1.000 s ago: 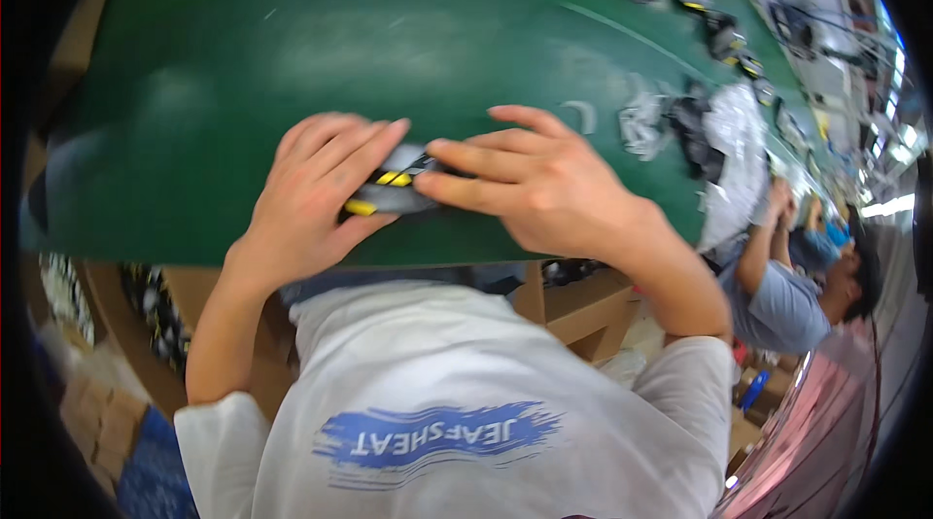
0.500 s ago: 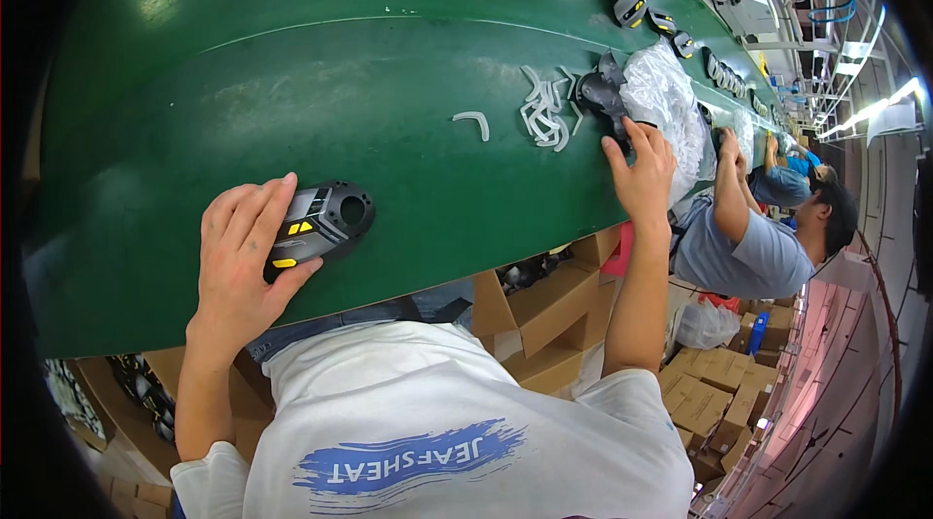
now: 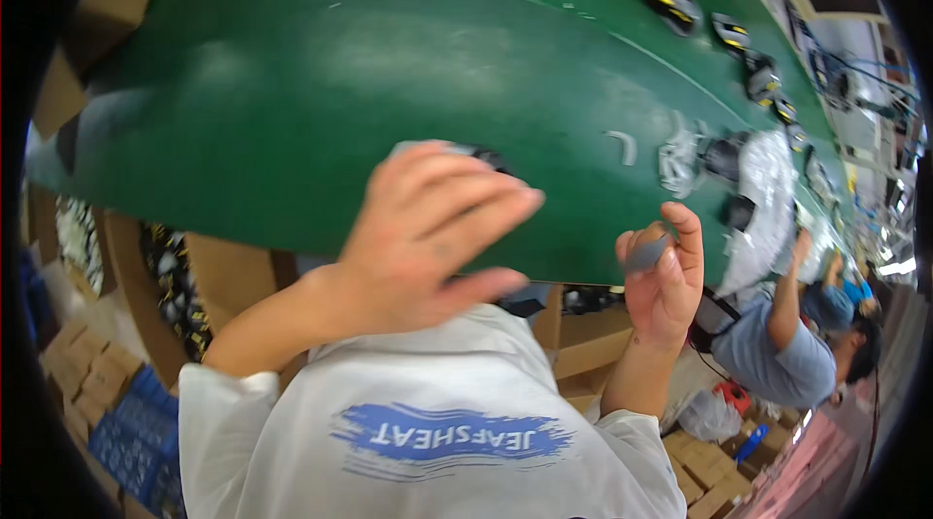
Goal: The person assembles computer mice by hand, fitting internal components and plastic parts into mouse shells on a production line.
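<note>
My left hand (image 3: 437,232), smeared by motion, hovers over the near edge of the green table with its fingers stretched out and apart. Behind its fingers shows a bit of the black-and-grey housing (image 3: 488,159); the rest is hidden. Between the thumb and fingers of my right hand (image 3: 669,281) is a small, thin dark grey piece (image 3: 647,253), too blurred to name. Beyond that hand lie a loose curved translucent strip (image 3: 625,147), a small pile of such strips (image 3: 677,159) and black plastic parts (image 3: 724,157) beside a clear plastic bag (image 3: 766,193).
Several grey, black and yellow housings (image 3: 671,2) stand in a row at the far right of the green table (image 3: 321,111). A co-worker (image 3: 777,334) in a blue-grey shirt works to my right. Open cardboard boxes (image 3: 588,334) sit below the table edge.
My left hand has let go of the housing and lifted. My right hand has come back from the black parts toward me, now with a grey piece. The view has shifted left.
</note>
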A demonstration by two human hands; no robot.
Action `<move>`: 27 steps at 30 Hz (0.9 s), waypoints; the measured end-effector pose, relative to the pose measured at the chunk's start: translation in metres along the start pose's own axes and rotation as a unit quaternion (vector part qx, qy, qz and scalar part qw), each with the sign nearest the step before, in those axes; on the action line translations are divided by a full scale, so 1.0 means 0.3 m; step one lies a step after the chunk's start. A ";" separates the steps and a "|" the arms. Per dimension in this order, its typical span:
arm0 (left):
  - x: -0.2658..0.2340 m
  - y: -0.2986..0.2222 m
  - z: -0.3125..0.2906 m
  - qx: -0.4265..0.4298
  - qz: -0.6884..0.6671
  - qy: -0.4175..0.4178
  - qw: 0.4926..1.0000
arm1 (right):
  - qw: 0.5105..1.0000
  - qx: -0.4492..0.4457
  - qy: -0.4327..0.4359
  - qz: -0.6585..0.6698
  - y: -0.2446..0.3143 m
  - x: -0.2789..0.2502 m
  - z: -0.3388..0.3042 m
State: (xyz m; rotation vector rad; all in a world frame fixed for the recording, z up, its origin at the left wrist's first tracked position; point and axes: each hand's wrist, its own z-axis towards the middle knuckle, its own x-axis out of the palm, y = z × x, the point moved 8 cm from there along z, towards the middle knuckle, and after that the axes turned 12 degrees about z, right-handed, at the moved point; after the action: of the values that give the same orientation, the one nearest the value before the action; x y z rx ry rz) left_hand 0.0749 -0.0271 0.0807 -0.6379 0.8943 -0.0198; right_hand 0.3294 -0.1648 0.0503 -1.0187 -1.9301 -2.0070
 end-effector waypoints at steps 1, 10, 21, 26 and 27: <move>0.028 -0.021 0.008 -0.016 -0.051 0.019 0.998 | 1.000 0.027 0.000 0.014 -0.054 0.067 0.000; 0.090 -0.060 -0.099 -0.058 -0.102 0.017 0.993 | 0.904 -0.168 0.145 -0.365 -0.139 0.237 0.021; 0.051 -0.049 -0.108 0.044 0.030 -0.001 0.999 | 0.812 -0.127 0.337 -0.460 -0.176 0.332 0.108; 0.044 -0.039 -0.091 0.019 -0.027 -0.054 0.998 | 0.850 -0.089 0.388 -0.344 -0.202 0.324 0.128; 0.042 -0.044 -0.088 0.010 -0.019 -0.064 0.998 | 0.885 -0.064 0.351 -0.298 -0.216 0.304 0.126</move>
State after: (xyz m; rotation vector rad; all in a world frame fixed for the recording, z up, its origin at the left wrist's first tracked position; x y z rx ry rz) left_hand 0.0668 -0.0548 0.0664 -0.6307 0.7572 -0.0208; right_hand 0.2375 -0.0905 0.0474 0.3632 -1.7987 -2.3430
